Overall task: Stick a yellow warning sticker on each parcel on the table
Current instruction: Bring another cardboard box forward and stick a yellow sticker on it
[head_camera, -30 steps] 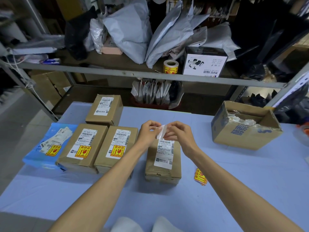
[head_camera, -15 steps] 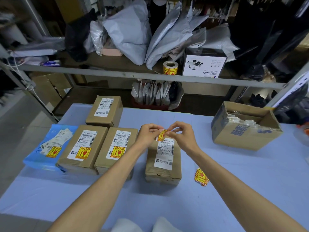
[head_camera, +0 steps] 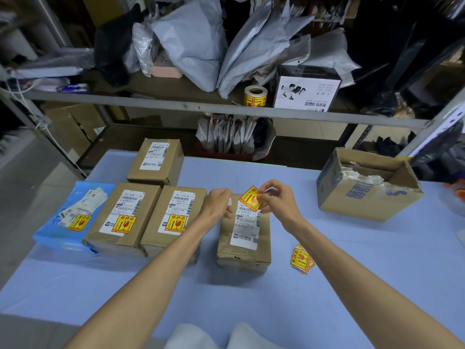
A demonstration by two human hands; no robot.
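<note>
My right hand [head_camera: 275, 200] pinches a yellow warning sticker [head_camera: 250, 197] above the far end of a brown parcel [head_camera: 245, 248] with a white shipping label. My left hand [head_camera: 217, 205] hovers just left of it, fingers curled on a small white backing strip [head_camera: 229, 202]. Two brown parcels [head_camera: 120, 217] [head_camera: 173, 217] and a blue parcel [head_camera: 68, 220] to the left each carry a yellow sticker. A fourth brown parcel [head_camera: 157, 161] farther back shows only its white label. Loose yellow stickers [head_camera: 302, 259] lie on the blue table [head_camera: 352, 273].
An open cardboard box [head_camera: 364, 185] with crumpled scraps stands at the right. A metal shelf rail [head_camera: 176, 107] crosses behind the table, with a sticker roll [head_camera: 255, 96], a black-and-white box [head_camera: 305, 89] and grey mailer bags [head_camera: 191, 39] on it.
The hands were together peeling the sticker. Now they have parted: my right hand has the freed yellow sticker, and my left hand has drawn left with the backing strip.
</note>
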